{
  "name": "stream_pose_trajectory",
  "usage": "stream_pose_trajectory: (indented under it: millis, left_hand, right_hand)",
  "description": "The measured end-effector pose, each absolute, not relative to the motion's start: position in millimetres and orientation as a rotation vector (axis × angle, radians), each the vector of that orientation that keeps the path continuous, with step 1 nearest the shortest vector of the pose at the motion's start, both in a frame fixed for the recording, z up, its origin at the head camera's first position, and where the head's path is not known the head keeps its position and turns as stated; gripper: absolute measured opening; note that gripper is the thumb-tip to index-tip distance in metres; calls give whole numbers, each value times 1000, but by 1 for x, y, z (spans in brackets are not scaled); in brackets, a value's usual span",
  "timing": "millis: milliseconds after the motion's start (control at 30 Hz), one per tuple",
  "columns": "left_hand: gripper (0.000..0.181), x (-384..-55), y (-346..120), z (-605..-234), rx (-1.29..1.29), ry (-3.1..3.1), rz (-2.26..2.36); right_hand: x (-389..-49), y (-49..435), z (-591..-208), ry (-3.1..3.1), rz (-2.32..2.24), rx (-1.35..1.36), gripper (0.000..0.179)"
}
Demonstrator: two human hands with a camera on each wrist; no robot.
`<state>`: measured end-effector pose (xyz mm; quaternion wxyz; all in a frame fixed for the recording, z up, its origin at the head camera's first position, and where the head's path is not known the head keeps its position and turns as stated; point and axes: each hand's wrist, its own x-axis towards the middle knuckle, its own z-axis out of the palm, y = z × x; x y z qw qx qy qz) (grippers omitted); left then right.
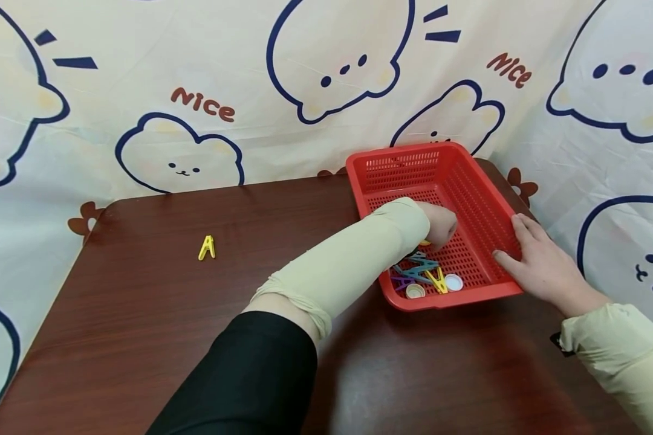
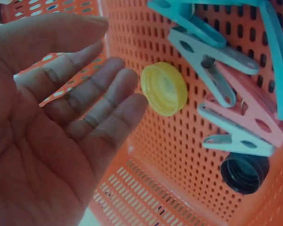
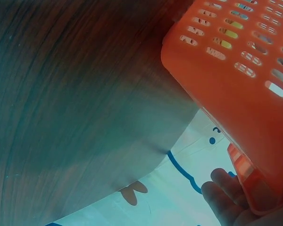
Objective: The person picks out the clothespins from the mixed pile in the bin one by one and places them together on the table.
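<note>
My left hand (image 1: 439, 225) reaches down into the red plastic basket (image 1: 481, 294). The left wrist view shows its fingers loosely extended and holding nothing, fingertips right beside a yellow bottle cap (image 2: 164, 89). Around that cap lie a pink clothespin (image 2: 254, 106), a grey-blue clothespin (image 2: 212, 61), and a black cap (image 2: 245, 172). At the basket's right side my right hand (image 1: 546, 266) grips the rim, thumb inside and fingers outside. Near the basket's front wall are a yellow clothespin (image 1: 437, 281), a purple clothespin (image 1: 402, 282), and a white cap (image 1: 454, 282).
One yellow clothespin (image 1: 207, 248) lies alone on the left of the dark wooden table (image 1: 141, 320). The basket stands at the table's right back corner, close to a cartoon-printed curtain (image 1: 305, 145) that surrounds the table's back and sides.
</note>
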<state>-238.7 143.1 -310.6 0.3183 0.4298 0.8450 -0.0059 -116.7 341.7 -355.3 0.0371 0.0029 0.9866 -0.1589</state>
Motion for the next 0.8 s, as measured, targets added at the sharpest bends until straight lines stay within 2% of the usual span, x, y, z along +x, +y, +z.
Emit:
stream_pose_trajectory:
  millis: [100,233,333,533,733,800]
  left_hand:
    - [7,-236,142,-310,1122,2182,-105]
    - [16,-237,140,-312,1119,2149,-202]
    - [8,-242,138,-317,1088,2146,-186]
    - [6,-250,134,-319,1033,2074,-15]
    - [32,-259,132,-322,907,2045,139]
    - [35,-258,131,-322,927,2059,100]
  right_hand:
    - [-116,342,-357,3023,-490,13,88]
    - [-116,341,-359,3019,-506,10,88]
    - [-117,341,-359,3020,-509,4,89]
    - [-116,343,-357,3023,-501,15,90]
    - [-119,345,-356,3009,-505,35,92]
    - [-119,345,-357,3013,-501,31,91]
